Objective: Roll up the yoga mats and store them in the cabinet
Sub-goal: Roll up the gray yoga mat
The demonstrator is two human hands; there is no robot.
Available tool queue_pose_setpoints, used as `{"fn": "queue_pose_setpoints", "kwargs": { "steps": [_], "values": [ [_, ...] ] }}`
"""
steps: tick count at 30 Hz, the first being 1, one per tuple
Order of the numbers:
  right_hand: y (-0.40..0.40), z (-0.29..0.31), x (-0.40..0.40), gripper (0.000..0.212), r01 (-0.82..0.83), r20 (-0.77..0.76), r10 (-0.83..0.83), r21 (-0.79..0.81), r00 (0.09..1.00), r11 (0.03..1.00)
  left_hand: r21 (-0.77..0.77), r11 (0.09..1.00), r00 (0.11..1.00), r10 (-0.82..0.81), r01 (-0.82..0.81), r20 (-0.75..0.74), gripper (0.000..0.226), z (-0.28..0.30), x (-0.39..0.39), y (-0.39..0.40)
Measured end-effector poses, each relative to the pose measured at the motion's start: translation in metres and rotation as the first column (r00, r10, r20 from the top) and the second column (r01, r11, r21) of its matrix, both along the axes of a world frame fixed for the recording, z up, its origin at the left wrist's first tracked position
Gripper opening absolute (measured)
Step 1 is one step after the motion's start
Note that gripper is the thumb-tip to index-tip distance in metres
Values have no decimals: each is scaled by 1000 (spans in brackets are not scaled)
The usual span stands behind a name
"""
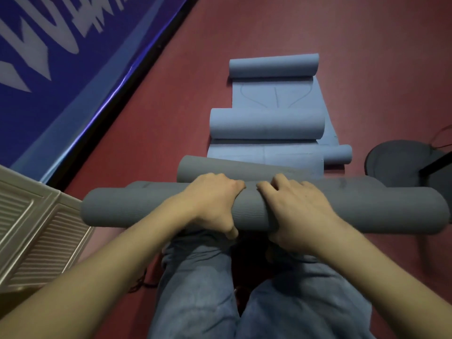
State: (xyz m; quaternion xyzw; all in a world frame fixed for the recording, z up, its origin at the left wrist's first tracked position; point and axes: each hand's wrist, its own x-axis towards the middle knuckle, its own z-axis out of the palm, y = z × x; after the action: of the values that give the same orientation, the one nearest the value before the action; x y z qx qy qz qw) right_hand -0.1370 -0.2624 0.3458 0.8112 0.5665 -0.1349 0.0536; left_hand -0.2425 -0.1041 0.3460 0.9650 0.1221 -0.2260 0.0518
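— While I kneel on the red floor (171,99), my left hand (212,200) and right hand (297,211) curl over the grey rolled mat (137,207), gripping its middle side by side.

— Where does it lie?

— Across my knees, crosswise. Another grey roll (220,168) sits just beyond it, then the blue mats (266,123), partly rolled. A beige cabinet (36,228) is at my left.
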Motion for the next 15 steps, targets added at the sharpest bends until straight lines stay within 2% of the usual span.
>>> {"fn": "queue_pose_setpoints", "kwargs": {
  "steps": [3, 5, 7, 10, 13, 15],
  "values": [
    [-5, -18, -10, 95, 0, 126, -10, 74, 992, 997, -112, 993, 998, 25, -32, -63, 61, 3, 13, 10],
    [-8, -34, -15, 84, 38, 133, -69, 224, 989, 974, -151, 988, 996, 32, -44, -77, 61, -5, 13, 13],
    [-3, -41, -15, 71, 85, 114, -125, 304, 986, 949, -145, 988, 998, 52, -58, -45, 64, -11, 12, 15],
    [8, -34, -5, 63, 97, 118, -134, 281, 984, 955, -136, 989, 997, 68, -64, 24, 73, -10, 13, 16],
    [12, -21, 0, 58, 69, 105, -88, 177, 991, 982, -79, 997, 985, -10, 24, 175, 87, -10, 11, 15],
    [12, -15, -3, 55, 54, 77, -65, 141, 995, 988, -80, 996, 975, -23, 42, 221, 94, -12, 3, 14]
  ]
}}
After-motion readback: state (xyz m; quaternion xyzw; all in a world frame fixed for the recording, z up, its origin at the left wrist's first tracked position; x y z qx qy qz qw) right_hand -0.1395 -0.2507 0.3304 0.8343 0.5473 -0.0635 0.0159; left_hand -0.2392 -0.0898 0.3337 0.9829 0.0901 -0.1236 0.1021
